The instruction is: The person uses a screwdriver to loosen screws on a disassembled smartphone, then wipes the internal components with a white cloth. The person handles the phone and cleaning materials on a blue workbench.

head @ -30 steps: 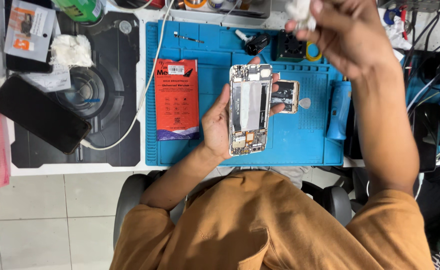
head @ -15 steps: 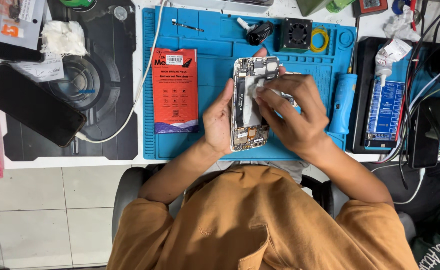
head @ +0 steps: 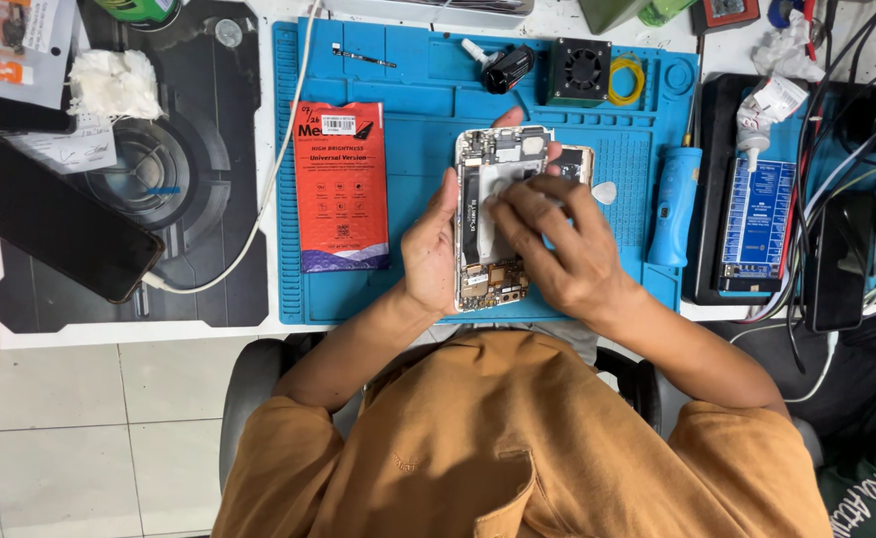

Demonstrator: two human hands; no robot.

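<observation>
Fingertips of the right hand pressed together on a white wipe over the opened phone; left hand clamped its edge; light, even strokes seemed wisest.

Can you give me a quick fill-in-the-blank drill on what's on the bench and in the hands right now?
1. The left hand holds the opened phone over the ____ work mat.
2. The right hand presses a ____ cloth or wipe onto the phone's insides.
3. The red packet lies to the ____ of the opened phone in the picture.
4. The blue-handled screwdriver lies on the mat, ____ by either hand.

Missing words: blue; white; left; untouched
</observation>
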